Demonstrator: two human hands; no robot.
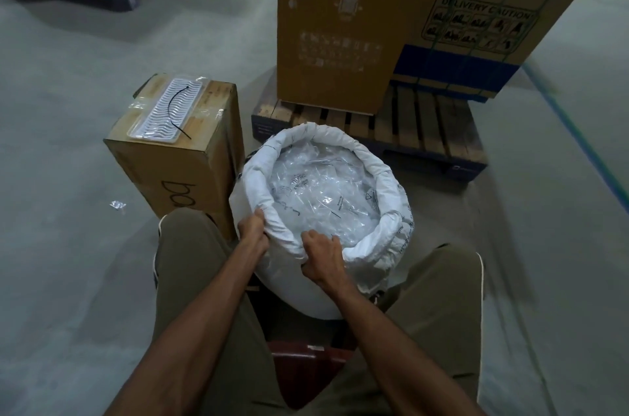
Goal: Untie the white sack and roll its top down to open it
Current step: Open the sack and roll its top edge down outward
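Observation:
The white sack (391, 177) stands on the floor between my knees, its mouth wide open and its top rolled down into a thick rim all around. Inside lie several clear plastic packets (323, 190) with black print. My left hand (253, 228) grips the rolled rim at its near left side. My right hand (320, 254) grips the near edge of the rim, fingers curled over the fold. A black tie (175, 105) lies on a white tray atop the box to the left.
A brown cardboard box (177, 163) lies left of the sack, with a white ribbed tray (163, 109) on top. Behind the sack sits a wooden pallet (425, 122) with a tall carton (340, 24). A red stool (306, 368) shows under me. Grey concrete floor (68, 109) surrounds everything.

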